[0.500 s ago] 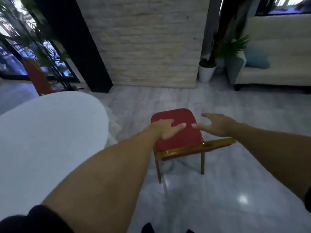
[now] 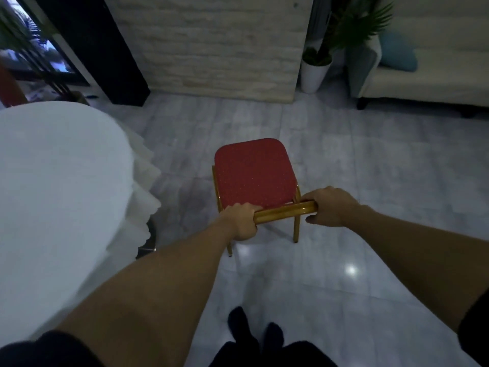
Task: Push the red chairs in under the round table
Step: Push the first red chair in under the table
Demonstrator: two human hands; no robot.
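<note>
A red chair with a gold metal frame stands on the floor in front of me, its padded seat facing away. My left hand grips the left end of the chair's gold top rail. My right hand is closed around the right end of the same rail. The round table, covered in a white cloth with a ruffled skirt, fills the left side, apart from the chair. Another red chair shows partly behind the table at the far left.
A pale brick wall rises behind the chair. A white potted plant and a cream sofa with a blue cushion sit at the back right. Glossy grey floor tiles spread around the chair. My feet are at the bottom.
Both hands have dropped from hovering over the seat and closed on the chair's gold top rail. The view has shifted closer, and the chair now sits nearer the middle.
</note>
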